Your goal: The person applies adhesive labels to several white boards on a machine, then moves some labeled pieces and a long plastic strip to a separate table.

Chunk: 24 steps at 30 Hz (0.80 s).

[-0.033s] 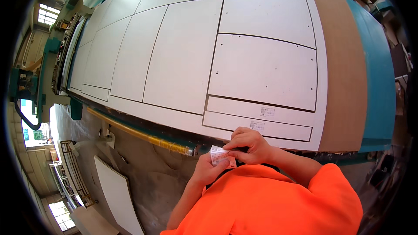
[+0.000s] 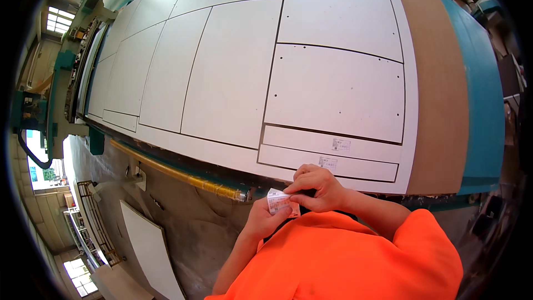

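In front of my orange top, my left hand (image 2: 263,221) pinches a small stack of printed paper labels (image 2: 281,202), its thumb lying across their face. My right hand (image 2: 317,189) is closed at the labels' upper right corner, fingers curled and thumb pressed to the edge. Just beyond my hands lies a large white board (image 2: 227,72), cut by dark grooves into rectangular panels. On its two narrow strips nearest me, one label (image 2: 341,144) and another label (image 2: 327,163) are stuck. Several small dark holes dot the right-hand panels.
A brown board strip (image 2: 438,94) and a teal surface (image 2: 483,94) border the white board on the right. Along the near left edge runs a yellow roller (image 2: 183,170). A green machine (image 2: 61,94) stands at far left; a white panel (image 2: 149,247) leans below.
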Motion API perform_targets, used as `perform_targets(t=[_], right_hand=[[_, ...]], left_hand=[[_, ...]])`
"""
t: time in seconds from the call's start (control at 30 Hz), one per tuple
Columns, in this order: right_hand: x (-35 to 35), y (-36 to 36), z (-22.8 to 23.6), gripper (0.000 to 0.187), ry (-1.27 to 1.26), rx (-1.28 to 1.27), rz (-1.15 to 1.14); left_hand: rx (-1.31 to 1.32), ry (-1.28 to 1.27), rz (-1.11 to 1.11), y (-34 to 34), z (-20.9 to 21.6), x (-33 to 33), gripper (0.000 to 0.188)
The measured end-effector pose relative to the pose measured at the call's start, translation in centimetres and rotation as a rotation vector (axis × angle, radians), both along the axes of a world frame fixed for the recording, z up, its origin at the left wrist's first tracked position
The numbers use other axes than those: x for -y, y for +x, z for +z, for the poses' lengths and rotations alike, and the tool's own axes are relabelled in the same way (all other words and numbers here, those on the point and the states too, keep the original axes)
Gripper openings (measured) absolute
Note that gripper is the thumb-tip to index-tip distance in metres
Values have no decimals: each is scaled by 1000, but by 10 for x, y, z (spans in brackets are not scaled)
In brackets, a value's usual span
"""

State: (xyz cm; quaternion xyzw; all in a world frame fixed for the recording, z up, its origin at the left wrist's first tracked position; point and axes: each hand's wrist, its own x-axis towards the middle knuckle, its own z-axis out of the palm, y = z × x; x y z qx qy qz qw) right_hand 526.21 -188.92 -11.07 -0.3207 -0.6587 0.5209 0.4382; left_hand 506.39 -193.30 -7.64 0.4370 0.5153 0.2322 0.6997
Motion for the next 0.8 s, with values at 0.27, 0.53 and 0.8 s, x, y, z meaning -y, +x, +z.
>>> perform_targets(t=[0.27, 0.53, 0.8], right_hand=[[-38, -11, -30, 4, -494, -169, 112], [-170, -32, -100, 7, -91, -147, -395], [-223, 125, -119, 2, 176, 169, -1024]], left_hand=[[-87, -145, 52, -10, -13, -27, 14], [-139, -241, 154, -20, -26, -39, 22], [-41, -234, 274, -17, -24, -47, 25]])
